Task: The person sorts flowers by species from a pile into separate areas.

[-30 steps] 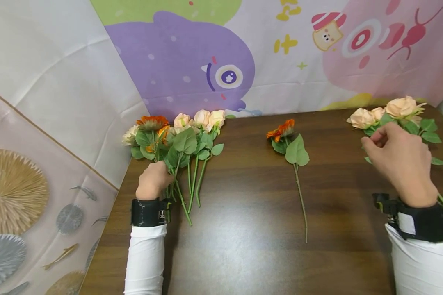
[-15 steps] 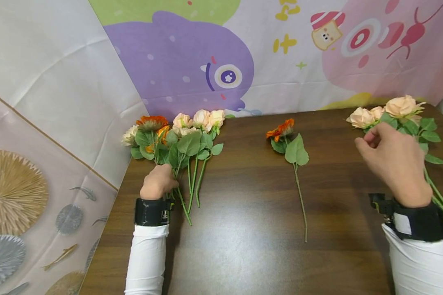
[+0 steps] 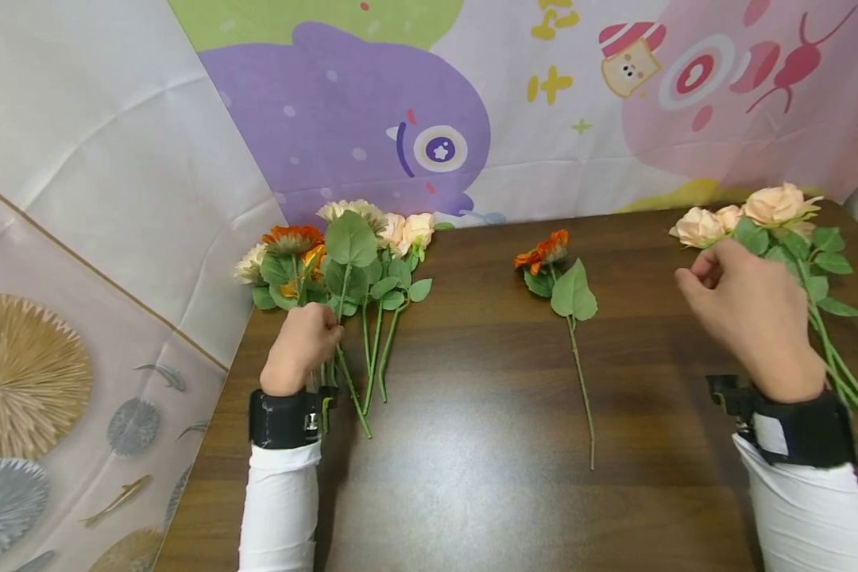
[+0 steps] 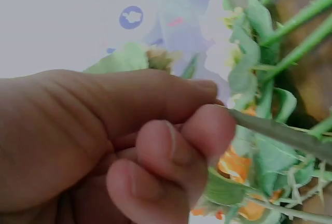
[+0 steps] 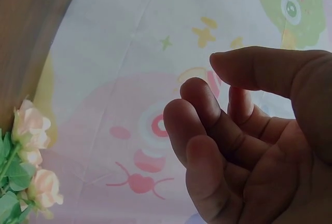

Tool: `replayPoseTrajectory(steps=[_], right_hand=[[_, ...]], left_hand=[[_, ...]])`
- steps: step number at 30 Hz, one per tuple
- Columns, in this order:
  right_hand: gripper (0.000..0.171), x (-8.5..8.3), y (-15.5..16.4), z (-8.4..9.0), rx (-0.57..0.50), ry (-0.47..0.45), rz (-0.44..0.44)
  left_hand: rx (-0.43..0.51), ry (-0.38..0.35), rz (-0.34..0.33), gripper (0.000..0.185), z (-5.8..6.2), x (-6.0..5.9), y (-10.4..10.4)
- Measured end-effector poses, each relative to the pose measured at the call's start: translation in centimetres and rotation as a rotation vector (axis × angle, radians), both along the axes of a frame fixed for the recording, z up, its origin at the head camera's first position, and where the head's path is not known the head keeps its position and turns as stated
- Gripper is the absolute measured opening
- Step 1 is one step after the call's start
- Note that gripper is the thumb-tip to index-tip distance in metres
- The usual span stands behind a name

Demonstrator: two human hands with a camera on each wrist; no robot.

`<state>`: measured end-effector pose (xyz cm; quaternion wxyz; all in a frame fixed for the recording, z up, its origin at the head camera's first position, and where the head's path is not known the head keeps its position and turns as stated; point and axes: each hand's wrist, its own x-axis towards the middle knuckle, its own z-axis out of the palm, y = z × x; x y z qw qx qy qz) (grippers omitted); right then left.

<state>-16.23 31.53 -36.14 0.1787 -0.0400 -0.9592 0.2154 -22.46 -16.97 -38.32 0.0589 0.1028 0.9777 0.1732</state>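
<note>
My left hand point(image 3: 302, 343) pinches the stem of a cream flower point(image 3: 355, 211) between thumb and forefinger, raised over the left bunch. The flower's stem point(image 4: 282, 134) leaves the fingertips at a slant in the left wrist view. Around it lie orange flowers point(image 3: 295, 237), another cream flower point(image 3: 250, 264) and pale peach roses point(image 3: 419, 231) with green stems. My right hand point(image 3: 761, 322) hovers over the table's right side with loosely bent fingers, thumb apart from the fingertips and nothing held. Beyond it lie more peach roses point(image 3: 778, 206), partly overlapped by the hand.
One orange flower point(image 3: 546, 251) with a long leafy stem lies alone between the hands. The brown wooden table point(image 3: 465, 477) backs onto a cartoon-printed cloth point(image 3: 529, 159). A pale patterned cloth point(image 3: 150, 334) borders the left edge.
My left hand has drawn a cream flower up out of the left bunch, its head now above the roses. The right hand has drifted slightly left, away from the right-hand roses.
</note>
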Motion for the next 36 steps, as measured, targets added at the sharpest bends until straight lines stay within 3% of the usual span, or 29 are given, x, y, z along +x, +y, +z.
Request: replayPoseTrajectory(steps=[8,13,19,27,33,36], right_hand=[[0.020,0.2,-0.8,0.0,0.009,0.018,0.033],[0.018,0.4,-1.8,0.1,0.032,0.058,0.058],[0.016,0.9,-3.6,0.0,0.039,0.092,0.138],[0.010,1.9,-7.8,0.1,-0.058,0.087,0.387],[0.011,2.4,-10.5,-0.5,-0.267,0.009,0.650],[0.014,2.6,-11.4,-0.8,-0.380,-0.054,0.728]], left_hand=[[0.103,0.179,-0.005,0.015,1.3,0.7,1.0],[0.160,0.238,-0.037,0.014,2.1,1.4,2.0],[0.243,0.320,-0.139,0.013,3.0,2.5,4.0],[0.442,0.290,-0.317,0.012,3.4,4.1,7.4],[0.574,0.207,-0.447,0.012,2.8,5.4,9.9],[0.630,0.151,-0.494,0.013,2.5,6.0,10.9]])
